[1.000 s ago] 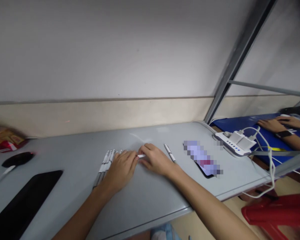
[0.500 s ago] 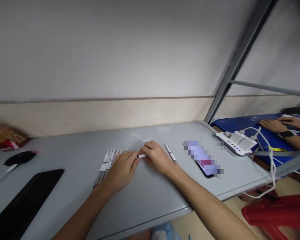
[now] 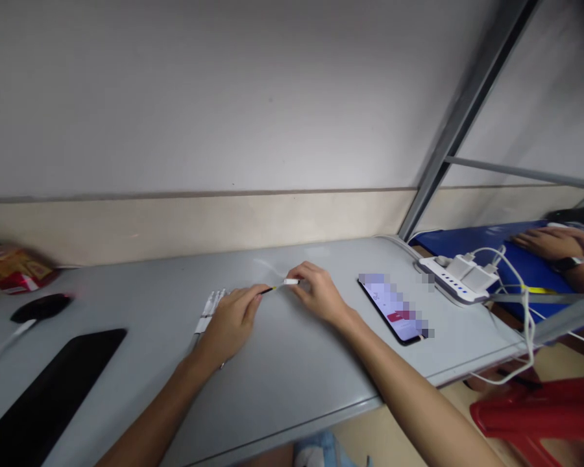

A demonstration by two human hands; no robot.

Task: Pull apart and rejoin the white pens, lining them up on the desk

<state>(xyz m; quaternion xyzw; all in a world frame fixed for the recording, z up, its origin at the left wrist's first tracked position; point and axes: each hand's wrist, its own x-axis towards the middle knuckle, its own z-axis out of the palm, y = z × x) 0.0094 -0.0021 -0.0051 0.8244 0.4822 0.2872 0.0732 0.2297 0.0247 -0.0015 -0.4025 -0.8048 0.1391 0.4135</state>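
My left hand [image 3: 233, 319] pinches a dark, thin pen part [image 3: 267, 290] whose yellowish tip points right. Facing it across a small gap is a white pen piece [image 3: 291, 281], gripped between the fingertips of my right hand [image 3: 317, 293]. Several white and grey pens [image 3: 208, 312] lie side by side on the grey table [image 3: 292, 383], partly covered by my left hand and forearm.
A lit phone [image 3: 392, 308] lies right of my right forearm, with a white power strip [image 3: 457, 279] beyond it. At left are a black slab [image 3: 53, 395], a black oval object [image 3: 41, 307] and a red-gold package [image 3: 17, 267]. Another person's hands [image 3: 549, 244] rest on a blue surface.
My hands have moved apart, and a gap now separates the dark part from the white piece. The single pen beside my right hand no longer shows. The other person's hands shifted slightly right.
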